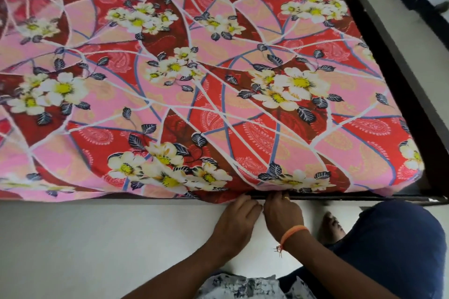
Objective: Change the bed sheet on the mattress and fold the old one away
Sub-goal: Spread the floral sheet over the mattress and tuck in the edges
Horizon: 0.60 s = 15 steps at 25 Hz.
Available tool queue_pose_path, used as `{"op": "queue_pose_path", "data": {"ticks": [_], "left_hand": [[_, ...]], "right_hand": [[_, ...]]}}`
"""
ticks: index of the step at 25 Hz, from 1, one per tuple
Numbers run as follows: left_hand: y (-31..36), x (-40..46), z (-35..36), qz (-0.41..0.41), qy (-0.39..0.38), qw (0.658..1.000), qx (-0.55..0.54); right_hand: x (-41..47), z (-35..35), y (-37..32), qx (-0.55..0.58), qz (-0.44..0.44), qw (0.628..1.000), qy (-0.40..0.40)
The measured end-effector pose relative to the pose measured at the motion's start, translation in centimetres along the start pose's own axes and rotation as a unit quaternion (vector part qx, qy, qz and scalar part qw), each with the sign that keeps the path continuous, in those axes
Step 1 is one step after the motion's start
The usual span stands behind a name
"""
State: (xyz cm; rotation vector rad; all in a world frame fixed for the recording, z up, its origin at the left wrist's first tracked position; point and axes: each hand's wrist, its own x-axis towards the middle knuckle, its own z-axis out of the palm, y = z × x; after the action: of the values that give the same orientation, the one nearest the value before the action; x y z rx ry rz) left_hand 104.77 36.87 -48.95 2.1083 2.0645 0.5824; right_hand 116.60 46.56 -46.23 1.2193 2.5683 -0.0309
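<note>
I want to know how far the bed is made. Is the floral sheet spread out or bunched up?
Spread: the floral sheet lies flat across the whole mattress top, with both hands at its near edge.

I have one view only, the head camera, so nothing overlaps with a second angle. It sits high on the person and looks forward and steeply down across the near long edge of the bed sheet [194, 75]. The wide lens bows the dark bed frame [398, 63] at the right. Both hands, left hand [239, 218] and right hand [283, 216], sit close, low in frame.
</note>
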Motion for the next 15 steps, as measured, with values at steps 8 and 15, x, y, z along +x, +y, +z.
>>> {"op": "queue_pose_path", "data": {"ticks": [8,15], "left_hand": [[-5.3,-5.4,-2.5,-0.168,0.005,0.983,0.075],[-6.5,-3.5,-2.2,-0.16,-0.035,0.986,0.024]], "right_hand": [[-0.7,1.0,-6.1,0.09,-0.222,0.964,0.116],[1.7,0.5,-9.3,0.131,-0.144,0.979,0.064]]}}
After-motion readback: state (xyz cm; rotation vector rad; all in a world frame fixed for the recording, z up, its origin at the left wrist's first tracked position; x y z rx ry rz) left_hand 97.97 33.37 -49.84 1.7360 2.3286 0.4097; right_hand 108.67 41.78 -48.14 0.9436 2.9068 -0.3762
